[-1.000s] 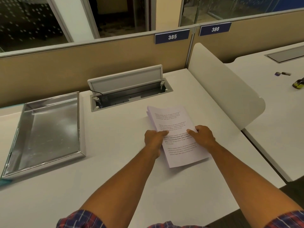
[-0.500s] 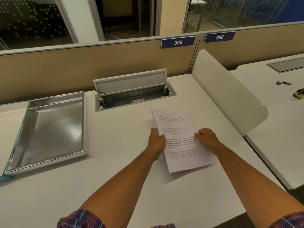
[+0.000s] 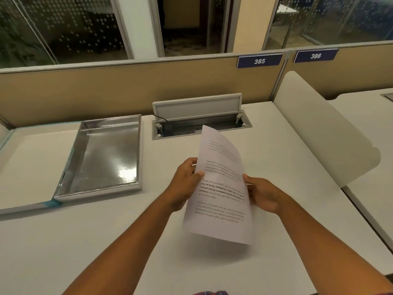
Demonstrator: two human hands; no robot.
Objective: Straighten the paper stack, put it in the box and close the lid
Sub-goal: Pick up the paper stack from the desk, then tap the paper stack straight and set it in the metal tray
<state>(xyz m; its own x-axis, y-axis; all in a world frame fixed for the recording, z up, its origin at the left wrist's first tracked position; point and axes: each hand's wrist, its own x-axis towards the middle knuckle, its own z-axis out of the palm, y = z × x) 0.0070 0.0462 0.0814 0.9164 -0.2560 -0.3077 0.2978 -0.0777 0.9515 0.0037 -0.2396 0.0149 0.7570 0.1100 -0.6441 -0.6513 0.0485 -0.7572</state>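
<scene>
I hold the paper stack (image 3: 223,188) above the desk (image 3: 276,145), left hand (image 3: 186,184) and right hand (image 3: 262,195) clamped on its edges. Bold print reads "way of living"; smaller lines blur. Partition labels (image 3: 259,61) read 385, 386. The box (image 3: 102,154) lies open leftward.

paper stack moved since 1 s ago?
Yes. The paper stack has been lifted off the desk and tilted upright, its top edge now overlapping the cable hatch.

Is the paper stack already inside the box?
No, both hands, left and right, hold the paper stack above the desk, beside the open box.
</scene>
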